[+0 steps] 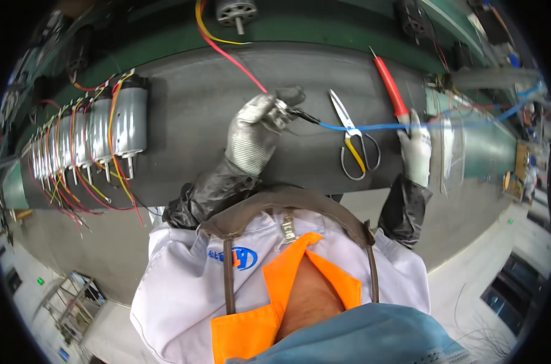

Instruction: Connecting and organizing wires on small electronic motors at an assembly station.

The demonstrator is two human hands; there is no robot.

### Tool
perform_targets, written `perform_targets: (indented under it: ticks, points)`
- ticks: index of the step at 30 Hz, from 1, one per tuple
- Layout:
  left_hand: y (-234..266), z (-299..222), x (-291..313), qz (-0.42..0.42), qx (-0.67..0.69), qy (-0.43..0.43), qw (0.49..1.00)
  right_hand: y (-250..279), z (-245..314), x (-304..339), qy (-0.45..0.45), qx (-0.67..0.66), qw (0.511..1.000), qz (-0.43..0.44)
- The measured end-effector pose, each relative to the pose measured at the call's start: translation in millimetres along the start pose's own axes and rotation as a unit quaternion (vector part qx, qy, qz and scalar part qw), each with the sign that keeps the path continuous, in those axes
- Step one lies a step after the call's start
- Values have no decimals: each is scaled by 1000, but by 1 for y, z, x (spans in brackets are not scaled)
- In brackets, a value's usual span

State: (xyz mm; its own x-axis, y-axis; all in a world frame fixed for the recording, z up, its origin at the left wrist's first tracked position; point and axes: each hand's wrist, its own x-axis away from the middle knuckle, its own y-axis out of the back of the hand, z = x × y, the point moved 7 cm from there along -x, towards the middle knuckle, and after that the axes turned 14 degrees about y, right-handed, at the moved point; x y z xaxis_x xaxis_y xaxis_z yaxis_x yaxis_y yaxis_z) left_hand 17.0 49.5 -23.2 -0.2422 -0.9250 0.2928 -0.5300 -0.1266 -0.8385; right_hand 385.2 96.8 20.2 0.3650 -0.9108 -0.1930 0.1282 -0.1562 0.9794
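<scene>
My left hand (pixel 251 133), in a grey-coated glove, is closed on a small metal clip (pixel 279 115) with a black sleeve, from which a blue wire (pixel 372 127) runs off to the right. A red wire (pixel 234 59) ends at the clip, leading from a motor (pixel 236 12) at the far edge; its yellow wire (pixel 217 36) lies loose. My right hand (pixel 416 151), gloved too, grips the lower end of a red test probe (pixel 389 84), its metal tip pointing away from me. Between my hands lie scissors (pixel 352 134) with yellow and dark handles, blades partly apart.
Several silver motors (pixel 129 115) with red and yellow wires stand in a row on the dark work surface (pixel 190 115) at left. A clear-covered panel (pixel 451 151) lies right of my right hand. More motors (pixel 412 21) sit beyond the far edge.
</scene>
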Motion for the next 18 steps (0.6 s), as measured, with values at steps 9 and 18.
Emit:
perform_targets:
  ticks: [9,18]
  points:
    - [1,-4,13,-18,3,-2,1000,-23,93,-104,-26,-562,827,14]
    - [11,4,7,-2,59,10,998,-29,153,-165,68,-414,895,150]
